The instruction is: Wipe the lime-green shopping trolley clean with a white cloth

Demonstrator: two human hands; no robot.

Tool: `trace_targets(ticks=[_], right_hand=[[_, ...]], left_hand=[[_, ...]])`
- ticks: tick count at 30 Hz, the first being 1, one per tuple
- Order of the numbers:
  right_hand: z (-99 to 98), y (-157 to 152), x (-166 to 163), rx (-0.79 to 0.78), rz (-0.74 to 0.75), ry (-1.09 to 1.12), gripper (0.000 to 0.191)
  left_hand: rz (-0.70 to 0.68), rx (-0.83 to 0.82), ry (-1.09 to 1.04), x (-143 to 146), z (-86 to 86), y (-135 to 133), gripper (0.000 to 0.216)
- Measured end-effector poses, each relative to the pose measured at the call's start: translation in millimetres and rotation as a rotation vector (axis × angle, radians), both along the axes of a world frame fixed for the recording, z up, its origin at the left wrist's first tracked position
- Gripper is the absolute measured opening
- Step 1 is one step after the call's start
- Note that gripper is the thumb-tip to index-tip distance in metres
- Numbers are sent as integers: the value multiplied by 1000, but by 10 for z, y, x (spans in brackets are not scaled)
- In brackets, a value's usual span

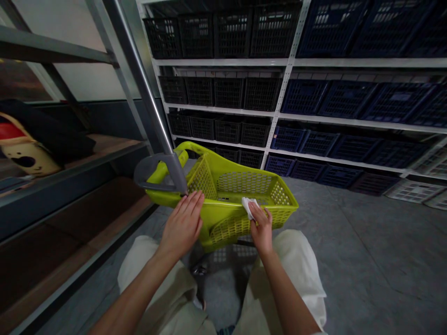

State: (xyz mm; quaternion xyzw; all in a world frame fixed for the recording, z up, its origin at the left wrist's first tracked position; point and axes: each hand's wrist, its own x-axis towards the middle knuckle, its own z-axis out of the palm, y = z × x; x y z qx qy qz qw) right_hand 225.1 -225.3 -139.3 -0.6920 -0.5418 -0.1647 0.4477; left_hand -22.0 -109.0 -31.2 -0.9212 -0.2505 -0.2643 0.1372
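Observation:
A lime-green shopping basket (244,211) with meshed sides stands in front of my knees. From its left end rises a long metal pole handle (150,102), with a grey loop grip (153,174) at its base. My left hand (183,223) lies with fingers stretched out on the near rim, close to the foot of the pole. Farther right, my right hand (260,225) pinches a crumpled white tissue (248,204) against the same rim. The inside of the basket, as far as it shows, holds nothing.
White metal shelving (275,111) at the back carries rows of black crates (228,93) and dark blue crates (303,97). A rack with wooden shelves (118,144) stands close on the left, holding a tan bag with a cartoon face (31,153). Grey floor (356,246) extends right.

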Motion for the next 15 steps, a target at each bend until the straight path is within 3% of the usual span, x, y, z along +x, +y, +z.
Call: trace_targets(ticks=[4,11,15], right_hand=[[109,65,-283,5,-79,67,55],[735,562,-1111,-174,180,54,62],[806,697,-1302,-232,150,38,63]], left_hand=[[25,12,9,-66,-5,-20,60],[186,-11,-70,49,-90,-168,65],[197,11,-84,68,-126,-170,69]])
